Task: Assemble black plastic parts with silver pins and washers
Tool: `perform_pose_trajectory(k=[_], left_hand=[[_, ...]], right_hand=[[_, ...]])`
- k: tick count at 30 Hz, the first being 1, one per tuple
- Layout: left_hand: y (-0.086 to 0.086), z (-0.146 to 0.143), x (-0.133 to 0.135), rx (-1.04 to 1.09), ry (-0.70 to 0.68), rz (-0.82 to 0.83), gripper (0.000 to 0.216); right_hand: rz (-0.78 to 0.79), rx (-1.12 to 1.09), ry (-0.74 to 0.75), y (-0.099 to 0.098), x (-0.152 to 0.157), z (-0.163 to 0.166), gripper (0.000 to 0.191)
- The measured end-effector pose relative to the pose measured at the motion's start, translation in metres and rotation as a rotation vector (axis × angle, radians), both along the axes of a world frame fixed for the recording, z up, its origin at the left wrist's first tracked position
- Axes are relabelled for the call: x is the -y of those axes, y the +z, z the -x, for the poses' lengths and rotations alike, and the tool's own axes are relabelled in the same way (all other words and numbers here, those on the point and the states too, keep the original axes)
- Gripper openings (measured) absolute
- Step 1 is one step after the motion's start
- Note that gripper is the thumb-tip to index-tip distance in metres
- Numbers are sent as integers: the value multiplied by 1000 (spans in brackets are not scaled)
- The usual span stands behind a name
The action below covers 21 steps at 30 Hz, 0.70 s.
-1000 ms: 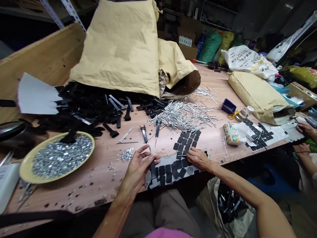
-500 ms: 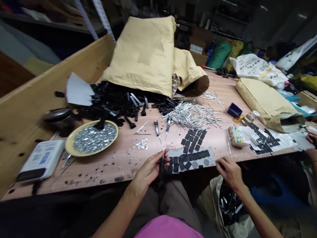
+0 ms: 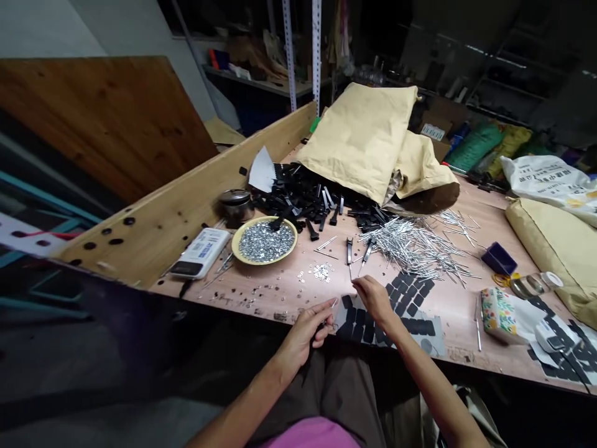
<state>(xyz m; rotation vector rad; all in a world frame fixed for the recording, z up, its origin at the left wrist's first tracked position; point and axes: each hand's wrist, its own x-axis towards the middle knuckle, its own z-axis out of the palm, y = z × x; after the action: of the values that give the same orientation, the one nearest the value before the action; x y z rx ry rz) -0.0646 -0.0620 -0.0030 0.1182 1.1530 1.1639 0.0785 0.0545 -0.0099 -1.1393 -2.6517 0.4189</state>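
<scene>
My left hand [image 3: 308, 331] is at the table's front edge, fingers closed round a slim piece whose pale metal tip [image 3: 334, 303] sticks out past the fingertips. The rest of that piece is hidden by the hand. My right hand [image 3: 374, 300] is pinched just below two black-handled tools with thin metal shafts; the nearer one [image 3: 349, 250] has its shaft end by my fingertips. Whether anything is in this pinch is too small to tell. Under my right forearm lies a grey sheet [image 3: 437, 336] with black rectangular stickers. Small metal washers [image 3: 321, 271] lie left of the tools.
A yellow bowl [image 3: 295, 247] holds many metal pieces. Behind it are a dark pot [image 3: 236, 206] and piled black parts [image 3: 289, 194]; a white scale [image 3: 200, 254] is left. Metal rods [image 3: 415, 246] spread below paper sacks [image 3: 361, 137]. A flowered box [image 3: 498, 314] stands right.
My view has turned left. My right hand has moved from the sheet's right end leftward to the two tools. My left hand stays near the sheet's left end, its black piece now mostly hidden.
</scene>
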Motion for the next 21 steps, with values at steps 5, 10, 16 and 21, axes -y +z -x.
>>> perform_pose_trajectory(k=[5,10,16,21], left_hand=[[2,32,4,-41,77,9,45],[-4,42,-2,-61,71,-8,50],[-6,40,-11,-74,86,-51,55],[3,40,-12,-102,121,-92,58]], right_hand=[[17,378,9,-19,-32,69,25],[16,425,24,-27,-33,83,26],[43,388,-45,-19,-35,96,25],[529,-358,-161,-10,-16,77,21]])
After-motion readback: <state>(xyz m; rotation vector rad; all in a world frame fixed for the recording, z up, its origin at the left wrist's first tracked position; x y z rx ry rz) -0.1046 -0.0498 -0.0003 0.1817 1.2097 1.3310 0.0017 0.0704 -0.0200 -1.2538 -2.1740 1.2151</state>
